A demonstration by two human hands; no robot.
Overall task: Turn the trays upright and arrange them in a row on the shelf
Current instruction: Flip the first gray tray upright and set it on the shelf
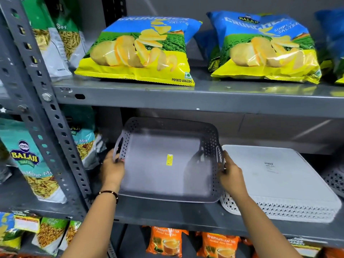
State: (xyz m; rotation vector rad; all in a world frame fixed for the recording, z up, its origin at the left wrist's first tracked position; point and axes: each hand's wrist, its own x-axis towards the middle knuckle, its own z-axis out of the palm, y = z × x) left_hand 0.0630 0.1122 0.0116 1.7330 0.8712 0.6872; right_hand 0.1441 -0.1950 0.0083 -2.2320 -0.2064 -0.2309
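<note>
Grey tray (167, 161): open side up, tilted toward the camera on the middle shelf (167, 218), left hand (113, 169) and right hand (230, 174) each clamped on a side handle. White tray (275, 179): upside down, just beside it on the right. Chip bags (137, 51): lay on the shelf above.

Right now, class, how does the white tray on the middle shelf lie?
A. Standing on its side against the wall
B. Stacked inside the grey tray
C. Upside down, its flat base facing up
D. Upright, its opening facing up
C: the white tray shows its flat base with a label on top and its perforated wall running down to the shelf, beside the grey tray held by both hands.
</note>
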